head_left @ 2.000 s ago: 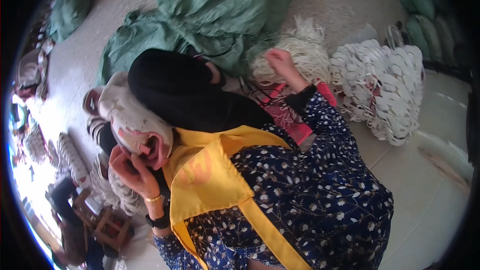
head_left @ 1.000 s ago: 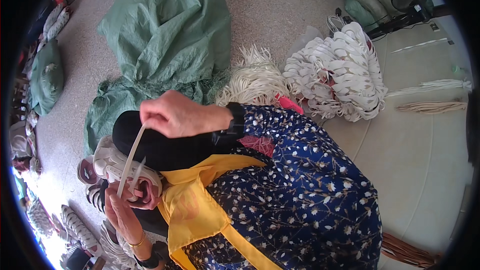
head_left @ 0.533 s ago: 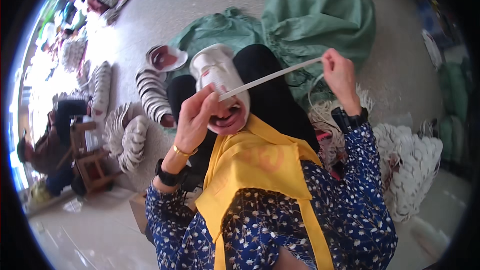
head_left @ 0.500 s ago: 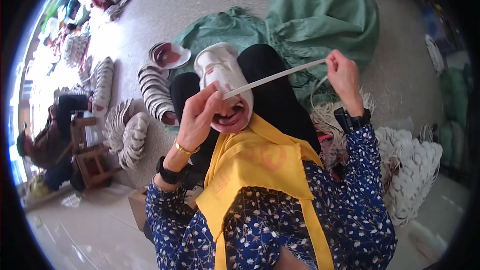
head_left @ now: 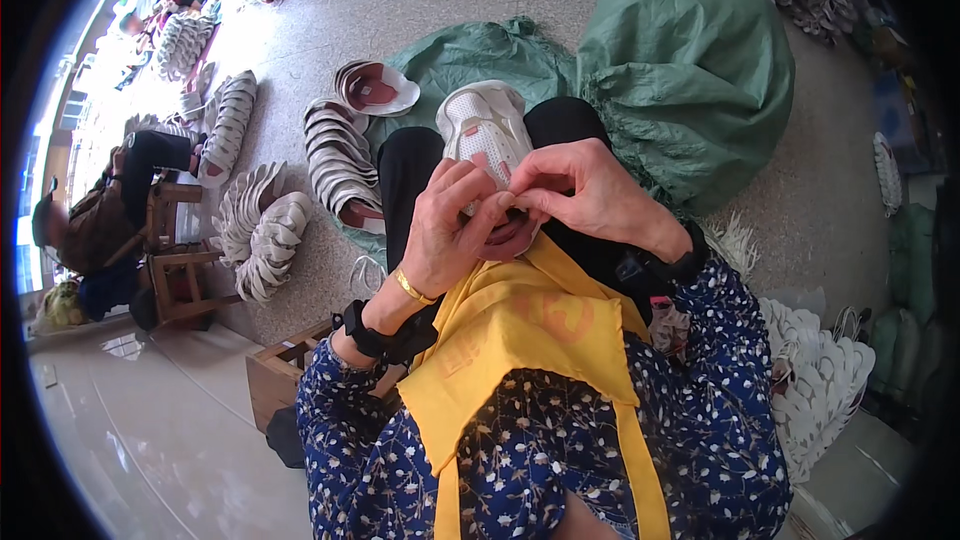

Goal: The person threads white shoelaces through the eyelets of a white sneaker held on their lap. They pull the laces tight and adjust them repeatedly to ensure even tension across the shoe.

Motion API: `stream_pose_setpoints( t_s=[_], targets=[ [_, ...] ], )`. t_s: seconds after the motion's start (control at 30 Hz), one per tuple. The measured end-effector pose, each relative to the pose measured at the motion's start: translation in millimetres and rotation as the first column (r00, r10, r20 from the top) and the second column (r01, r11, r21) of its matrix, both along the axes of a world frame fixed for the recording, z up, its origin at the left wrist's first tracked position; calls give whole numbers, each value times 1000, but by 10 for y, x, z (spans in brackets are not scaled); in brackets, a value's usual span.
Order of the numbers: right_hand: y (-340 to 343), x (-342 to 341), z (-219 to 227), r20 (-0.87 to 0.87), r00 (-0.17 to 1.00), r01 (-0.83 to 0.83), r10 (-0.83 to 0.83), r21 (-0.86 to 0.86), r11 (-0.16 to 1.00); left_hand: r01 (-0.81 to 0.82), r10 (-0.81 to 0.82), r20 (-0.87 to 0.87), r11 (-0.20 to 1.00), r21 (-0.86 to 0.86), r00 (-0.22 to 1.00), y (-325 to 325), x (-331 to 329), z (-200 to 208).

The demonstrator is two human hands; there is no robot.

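Clock positions are being read from the meeting fingertips, twelve pointing away from the wearer. A white mesh shoe upper with pink lining [head_left: 483,120] is resting between two black-clad knees [head_left: 568,125], its toe pointing toward twelve. Its forepart is lying between eleven and twelve from the grip; its pink-lined opening [head_left: 508,243] is showing just beside the fingertips, at six.

The bare left hand [head_left: 447,225], wearing a gold-coloured bracelet [head_left: 412,287], is lying at eight. Its fingers are curling at the upper's near left side, thumb extending toward the right hand; whether it is gripping anything cannot be told. The bare right hand [head_left: 600,192] is lying at three, its thumb and forefinger pinching together with no visible gap; whatever they may be holding is hidden.

A yellow cloth apron [head_left: 520,340] is draping at six. Nested white shoe uppers [head_left: 338,155] are lying near ten, and a bulging green woven sack [head_left: 690,90] is standing at two. Clustered white shoe pieces [head_left: 815,380] are lying at four; a brown wooden box [head_left: 272,390] is standing at eight.
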State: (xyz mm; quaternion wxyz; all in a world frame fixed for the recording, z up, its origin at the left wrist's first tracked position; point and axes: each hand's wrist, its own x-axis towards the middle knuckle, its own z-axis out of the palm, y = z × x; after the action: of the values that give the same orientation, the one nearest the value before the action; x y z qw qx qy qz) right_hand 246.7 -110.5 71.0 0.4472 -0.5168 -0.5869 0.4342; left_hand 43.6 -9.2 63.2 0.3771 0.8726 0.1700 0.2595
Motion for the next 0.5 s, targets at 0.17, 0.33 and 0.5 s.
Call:
stream_pose_setpoints(
  t_s=[0.17, 0.33, 0.5],
  targets=[
    [65, 1, -79, 293, 937, 113, -192, 267, 957, -275, 271, 56, 957, 91, 961, 15, -74, -182],
    [63, -86, -293, 294, 927, 138, -232, 308, 941, -303, 301, 45, 951, 63, 953, 107, -120, -449],
    [-33, -119, -306, 402, 876, 117, -268, 362, 925, -273, 269, 51, 956, 105, 962, 70, -112, -447]
  ],
)
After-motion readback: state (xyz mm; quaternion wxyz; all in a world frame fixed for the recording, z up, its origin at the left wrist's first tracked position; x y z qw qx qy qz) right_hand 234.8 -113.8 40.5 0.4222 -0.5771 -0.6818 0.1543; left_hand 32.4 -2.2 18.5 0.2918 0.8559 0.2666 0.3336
